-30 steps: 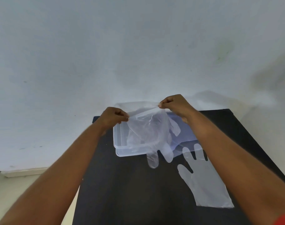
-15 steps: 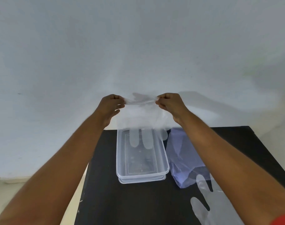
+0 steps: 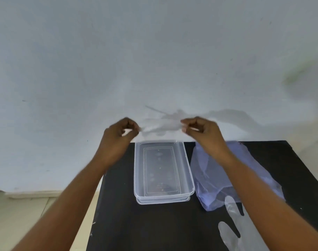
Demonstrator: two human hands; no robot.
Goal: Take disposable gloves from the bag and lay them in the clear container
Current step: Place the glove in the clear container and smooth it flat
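Since half a second ago, both hands sit lower against the wall and the held glove no longer hangs down over the container; it is now a blurred, bunched strip stretched between the two hands.

Left hand (image 3: 118, 134): raised beyond the far left corner of the container, grip pinched narrow on the left end of the thin clear glove (image 3: 160, 125). Glove is faint and motion-blurred against the white wall (image 3: 154, 51); its shape cannot be made out.

Clear container (image 3: 188, 171): rectangular, on the black tabletop (image 3: 136, 229), long axis running near to far. Nothing visible inside except marks on its base. It appears to sit on a second clear piece showing under its near edge.

Right hand (image 3: 203, 131): raised at the same height as the left, grip pinched narrow on the right end of the glove. Forearm crosses over the bag.

Pale bluish bag (image 3: 209, 178): lies crumpled on the tabletop just beside the container's right side.

Second clear glove (image 3: 232, 230): flat on the tabletop near the bag's near end, fingers pointing far, partly under the right forearm.
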